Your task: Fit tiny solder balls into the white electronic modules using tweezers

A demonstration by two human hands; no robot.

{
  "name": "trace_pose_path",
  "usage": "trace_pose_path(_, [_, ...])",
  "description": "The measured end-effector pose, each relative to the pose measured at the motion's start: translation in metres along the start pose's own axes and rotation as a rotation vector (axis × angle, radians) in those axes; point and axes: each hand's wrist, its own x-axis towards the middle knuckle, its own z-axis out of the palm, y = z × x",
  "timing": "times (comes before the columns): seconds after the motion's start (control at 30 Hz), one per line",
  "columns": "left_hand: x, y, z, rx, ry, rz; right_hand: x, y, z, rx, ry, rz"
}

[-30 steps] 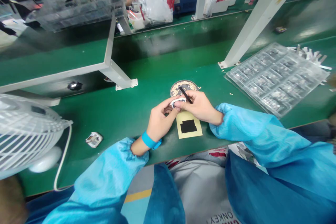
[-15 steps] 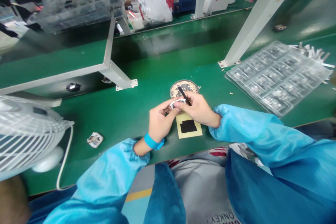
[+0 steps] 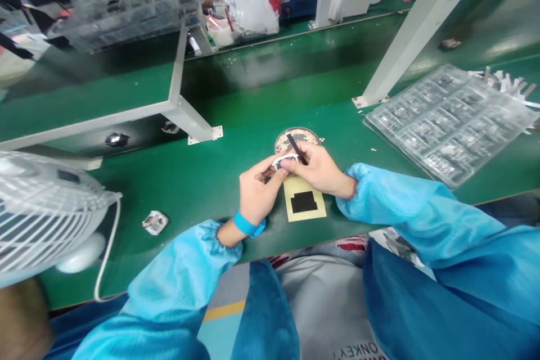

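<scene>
A small white part with dark details is pinched between my two hands. My left hand grips it from the left, its fingers partly hidden. On the other side my right hand presses its thumb on the part and also holds a black stick-like tool, which points up and left. Just behind the hands lies a round dish of small beige and dark pieces. A yellow sheet with a black patch lies on the green table near my right wrist.
A similar white part lies left, beside a white fan with a cable. Clear compartment trays sit right, near a slanted post. A raised shelf stands at the upper left.
The white part has tilted slightly between my fingers. The whole view has shifted a little; both hands keep nearly the same pose.
</scene>
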Motion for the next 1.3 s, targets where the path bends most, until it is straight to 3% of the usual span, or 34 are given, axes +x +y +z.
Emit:
trace_pose_path(0.37, [0.005, 0.003, 0.001, -0.034, 0.003, 0.011, 0.004, -0.002, 0.0, -0.084, 0.02, -0.041])
trace_pose_path(0.6, [0.007, -0.003, -0.003, -0.043, -0.013, -0.05, 0.007, -0.01, -0.021, -0.328, -0.078, -0.206])
trace_pose_path(0.77, [0.005, -0.004, -0.005, 0.205, -0.007, 0.041, 0.005, -0.014, -0.031, -0.394, 0.05, -0.391])
trace_pose_path(0.87, [0.005, -0.002, -0.005, 0.355, -0.001, 0.101, 0.004, -0.014, -0.031, -0.434, -0.006, -0.484])
trace_pose_path(1.1, [0.006, -0.004, -0.008, 0.414, -0.032, 0.127, 0.004, -0.003, -0.035, -0.537, -0.072, -0.597])
trace_pose_path(1.3, [0.009, -0.007, -0.01, 0.478, -0.041, 0.162, 0.002, -0.001, -0.034, -0.744, -0.092, -0.578])
